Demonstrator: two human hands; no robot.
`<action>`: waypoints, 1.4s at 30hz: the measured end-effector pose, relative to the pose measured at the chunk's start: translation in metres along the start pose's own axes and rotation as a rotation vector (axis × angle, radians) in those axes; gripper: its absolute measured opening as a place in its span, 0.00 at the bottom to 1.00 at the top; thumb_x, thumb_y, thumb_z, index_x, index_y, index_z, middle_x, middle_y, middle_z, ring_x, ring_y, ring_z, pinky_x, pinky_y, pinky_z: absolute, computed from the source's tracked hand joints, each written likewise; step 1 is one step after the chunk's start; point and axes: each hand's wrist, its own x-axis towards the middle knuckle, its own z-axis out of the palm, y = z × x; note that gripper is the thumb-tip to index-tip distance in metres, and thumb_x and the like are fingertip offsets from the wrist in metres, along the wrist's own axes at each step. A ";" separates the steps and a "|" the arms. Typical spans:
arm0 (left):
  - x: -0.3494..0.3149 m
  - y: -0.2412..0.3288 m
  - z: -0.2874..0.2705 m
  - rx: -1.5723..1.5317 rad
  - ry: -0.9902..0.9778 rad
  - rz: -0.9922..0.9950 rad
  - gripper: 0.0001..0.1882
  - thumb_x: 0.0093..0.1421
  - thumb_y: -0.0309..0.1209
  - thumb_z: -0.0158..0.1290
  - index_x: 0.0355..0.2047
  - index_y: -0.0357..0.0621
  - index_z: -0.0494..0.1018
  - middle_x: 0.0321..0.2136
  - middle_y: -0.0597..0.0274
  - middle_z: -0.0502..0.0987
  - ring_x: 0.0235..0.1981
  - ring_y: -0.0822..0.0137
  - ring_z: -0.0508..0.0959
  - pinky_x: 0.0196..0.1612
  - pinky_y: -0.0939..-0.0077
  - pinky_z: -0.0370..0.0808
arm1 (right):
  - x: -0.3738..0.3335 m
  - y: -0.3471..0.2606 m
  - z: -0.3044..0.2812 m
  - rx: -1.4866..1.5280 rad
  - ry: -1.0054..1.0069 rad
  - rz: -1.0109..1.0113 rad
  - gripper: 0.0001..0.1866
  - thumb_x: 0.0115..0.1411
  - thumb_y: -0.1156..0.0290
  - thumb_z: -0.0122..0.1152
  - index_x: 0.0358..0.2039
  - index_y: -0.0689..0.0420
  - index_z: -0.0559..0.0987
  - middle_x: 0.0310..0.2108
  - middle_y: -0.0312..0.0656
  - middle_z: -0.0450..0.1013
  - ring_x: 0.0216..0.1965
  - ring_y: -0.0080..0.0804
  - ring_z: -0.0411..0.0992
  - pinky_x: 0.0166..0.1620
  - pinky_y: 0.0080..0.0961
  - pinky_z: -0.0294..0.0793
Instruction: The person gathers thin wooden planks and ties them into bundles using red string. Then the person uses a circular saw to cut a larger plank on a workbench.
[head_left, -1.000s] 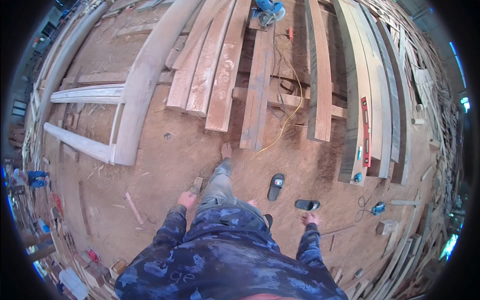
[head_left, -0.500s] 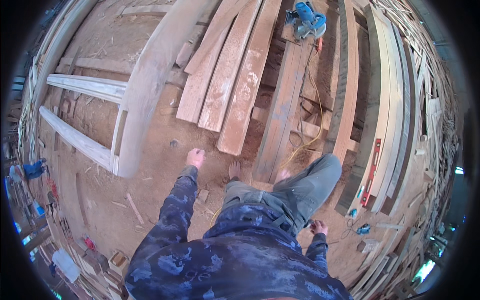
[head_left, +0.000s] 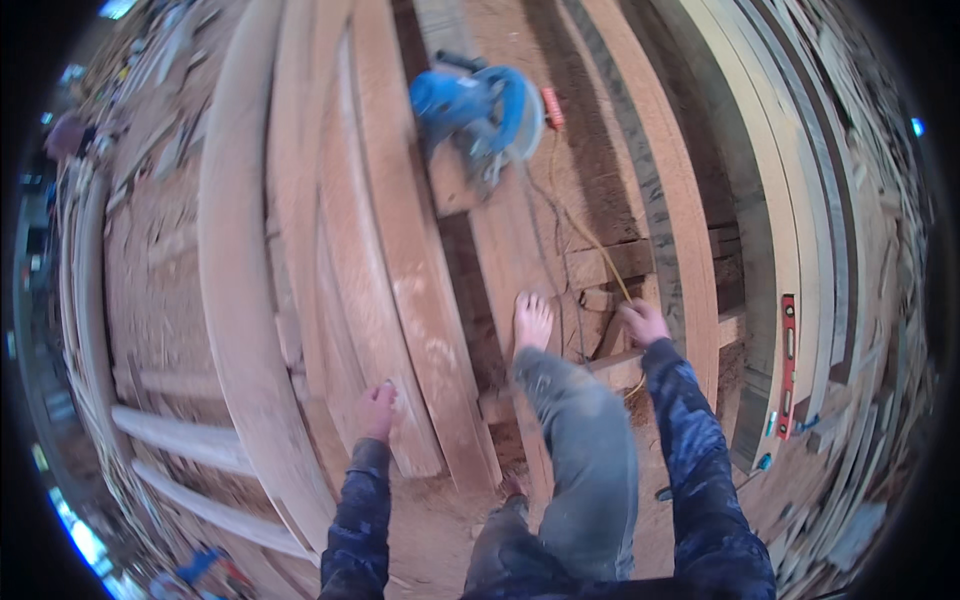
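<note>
My left hand [head_left: 378,410] is closed, above the near ends of the sawn planks [head_left: 385,300]. A tiny pale spot shows at its fingertips, too small to name. My right hand [head_left: 644,323] has curled fingers, with the yellow cord [head_left: 590,236] running up to them. Whether it grips the cord or only covers it from view, I cannot tell. Ahead, a blue circular saw [head_left: 485,110] sits on a board atop a long beam [head_left: 510,245]. A red connector [head_left: 553,107] lies beside it. My bare foot [head_left: 534,320] is on that beam.
A rounded pale log [head_left: 240,230] lies left of the planks. Long timbers [head_left: 670,190] run along the right, with cross pieces and gaps between them. A red spirit level [head_left: 788,365] lies on the right-hand timbers. Loose scrap wood lies at both sides.
My view has moved forward, so the saw is closer. One foot has stepped onto the beam. My right hand has swung forward from beside my hip to the cord; my left hand is over the planks.
</note>
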 end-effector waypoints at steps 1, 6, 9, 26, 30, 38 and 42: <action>0.018 0.040 -0.005 0.193 0.002 -0.012 0.21 0.65 0.42 0.52 0.44 0.32 0.76 0.35 0.53 0.81 0.38 0.64 0.80 0.44 0.70 0.75 | 0.031 -0.044 0.028 -0.230 0.014 -0.135 0.18 0.62 0.58 0.59 0.42 0.61 0.79 0.34 0.47 0.78 0.34 0.39 0.77 0.40 0.34 0.76; 0.141 0.248 0.049 0.111 0.047 0.357 0.24 0.66 0.45 0.53 0.46 0.32 0.75 0.39 0.51 0.81 0.43 0.63 0.79 0.49 0.68 0.73 | 0.117 -0.246 0.104 -0.249 -0.077 -0.216 0.28 0.61 0.51 0.58 0.50 0.64 0.76 0.44 0.55 0.78 0.49 0.47 0.77 0.53 0.37 0.74; 0.197 0.335 0.091 -0.065 0.156 0.385 0.37 0.61 0.53 0.56 0.55 0.28 0.68 0.52 0.40 0.74 0.54 0.51 0.74 0.58 0.60 0.68 | 0.143 -0.303 0.132 -0.230 0.069 -0.156 0.33 0.62 0.49 0.59 0.55 0.66 0.71 0.48 0.59 0.76 0.52 0.48 0.75 0.55 0.37 0.72; 0.277 0.403 0.179 -0.158 0.336 0.554 0.38 0.52 0.48 0.63 0.58 0.41 0.63 0.51 0.42 0.69 0.52 0.41 0.73 0.54 0.50 0.71 | 0.235 -0.344 0.166 0.590 -0.075 -0.043 0.25 0.61 0.48 0.63 0.44 0.59 0.76 0.23 0.39 0.73 0.22 0.27 0.73 0.27 0.27 0.76; 0.277 0.401 0.178 -0.131 0.370 0.560 0.38 0.52 0.48 0.63 0.57 0.40 0.64 0.50 0.42 0.69 0.51 0.41 0.73 0.53 0.50 0.71 | 0.236 -0.349 0.172 0.599 -0.028 -0.032 0.21 0.61 0.53 0.63 0.42 0.58 0.77 0.20 0.36 0.70 0.19 0.24 0.69 0.24 0.25 0.71; 0.287 0.395 0.180 -0.166 0.348 0.629 0.35 0.53 0.44 0.65 0.53 0.34 0.67 0.48 0.40 0.73 0.50 0.44 0.74 0.54 0.55 0.71 | 0.235 -0.347 0.173 0.609 -0.030 -0.036 0.15 0.58 0.59 0.61 0.35 0.60 0.77 0.18 0.36 0.68 0.17 0.25 0.67 0.22 0.26 0.69; 0.286 0.397 0.179 -0.175 0.353 0.653 0.36 0.54 0.45 0.64 0.54 0.32 0.66 0.48 0.39 0.74 0.49 0.45 0.75 0.54 0.57 0.71 | 0.236 -0.348 0.175 0.612 -0.006 -0.073 0.14 0.57 0.60 0.61 0.30 0.60 0.76 0.17 0.35 0.68 0.16 0.25 0.67 0.21 0.25 0.68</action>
